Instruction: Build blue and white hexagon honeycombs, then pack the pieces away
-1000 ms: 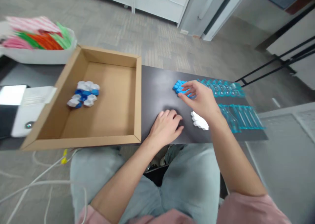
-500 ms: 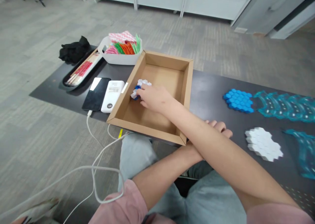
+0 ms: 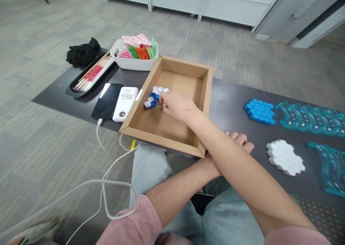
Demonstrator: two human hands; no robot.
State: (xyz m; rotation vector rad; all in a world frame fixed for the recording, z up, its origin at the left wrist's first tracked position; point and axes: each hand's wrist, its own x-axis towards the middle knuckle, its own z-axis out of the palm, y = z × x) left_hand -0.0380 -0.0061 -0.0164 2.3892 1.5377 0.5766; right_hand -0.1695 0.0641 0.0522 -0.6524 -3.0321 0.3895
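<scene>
Inside the shallow cardboard box (image 3: pixel 183 68), my right hand (image 3: pixel 178 106) is bent over the floor with its fingers closed. A whitish bit shows under the fingertips, too hidden to make out. Just left of them lies a loose group of small hexagonal pieces, among them white pieces (image 3: pixel 159 89) and blue pieces (image 3: pixel 153 103). My right forearm crosses over my left one. Beyond the box's near right corner, my left hand (image 3: pixel 241 141) rests on the dark table, its fingers loosely bent and apart, partly covered by the right forearm.
On the right are a cluster of blue hexagonal pieces (image 3: pixel 260 111), a white cluster (image 3: pixel 285 157) and clear teal plastic trays (image 3: pixel 312 117). Left of the box lie a power bank (image 3: pixel 125 103), a phone (image 3: pixel 107 100), a tray of sticks (image 3: pixel 91 76) and a white basket (image 3: pixel 134 63).
My right hand has drawn back a little to the right from the hexagonal pieces, uncovering more of them. My left hand stays at the same spot.
</scene>
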